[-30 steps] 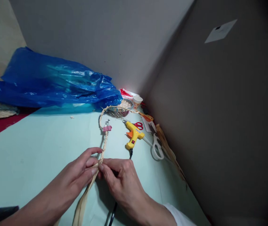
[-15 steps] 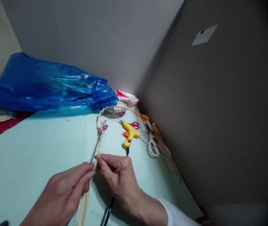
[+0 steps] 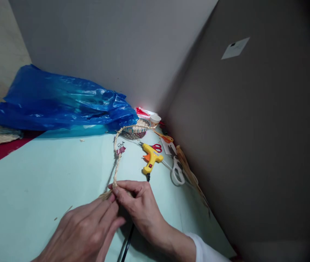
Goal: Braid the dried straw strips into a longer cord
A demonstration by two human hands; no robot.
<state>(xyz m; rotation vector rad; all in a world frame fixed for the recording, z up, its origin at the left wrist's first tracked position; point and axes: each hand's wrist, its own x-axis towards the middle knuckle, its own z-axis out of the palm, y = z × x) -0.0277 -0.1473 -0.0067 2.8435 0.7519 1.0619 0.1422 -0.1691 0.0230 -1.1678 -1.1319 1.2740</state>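
A thin braided straw cord [image 3: 116, 171] runs from my hands up the table to a basket. A small pink binder clip [image 3: 121, 150] grips it partway along. My right hand [image 3: 141, 209] pinches the cord's near end between thumb and index finger. My left hand [image 3: 89, 225] is close against it, fingertips on the loose straw strands [image 3: 105, 195] that fan out left below the braid. The left thumb stands away from the fingers and is slightly blurred. My hands hide most of the strands' lower length.
A yellow glue gun [image 3: 152, 158] lies right of the cord, its black cable running toward me. Nearby are red scissors [image 3: 157, 147], orange scissors [image 3: 167, 138] and white-handled scissors [image 3: 177, 174]. A woven basket [image 3: 141, 126], paper cup [image 3: 155, 119] and blue plastic bag [image 3: 70, 102] are behind.
My left hand has turned and moved right, its thumb swinging away from the strand it pinched. The strands now fan left instead of hanging toward me. My right hand keeps its pinch.
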